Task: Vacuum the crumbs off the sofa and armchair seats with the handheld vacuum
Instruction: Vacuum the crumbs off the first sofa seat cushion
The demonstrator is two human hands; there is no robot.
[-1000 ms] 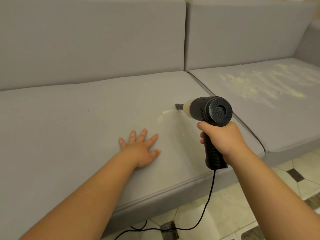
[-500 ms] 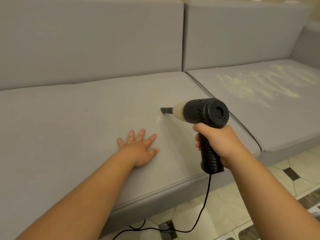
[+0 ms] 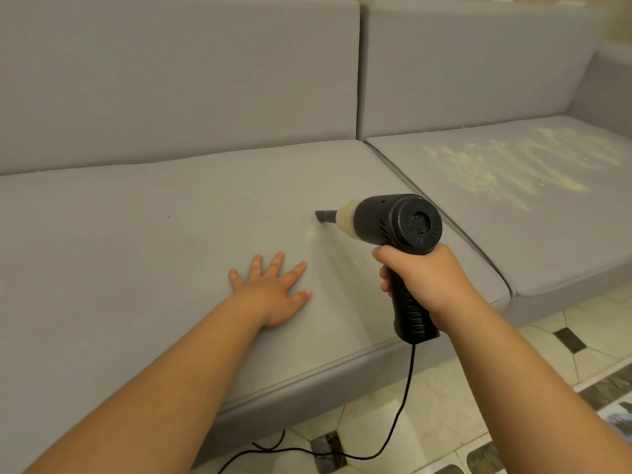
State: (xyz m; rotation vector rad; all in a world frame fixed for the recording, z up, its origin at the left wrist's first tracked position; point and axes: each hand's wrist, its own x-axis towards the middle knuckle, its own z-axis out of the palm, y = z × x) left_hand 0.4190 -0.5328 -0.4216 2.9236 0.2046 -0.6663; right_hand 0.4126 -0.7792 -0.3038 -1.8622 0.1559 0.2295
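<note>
A grey sofa (image 3: 171, 217) carries yellow crumbs (image 3: 496, 165) on its right seat, a flat left hand (image 3: 273, 292) on its left.

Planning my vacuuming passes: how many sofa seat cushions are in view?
2: the left seat cushion under both hands, and the right seat cushion strewn with crumbs. More may lie outside the frame.

Vacuum (image 3: 393, 224) right of left hand (image 3: 273, 292) on seat (image 3: 136, 234).
</note>
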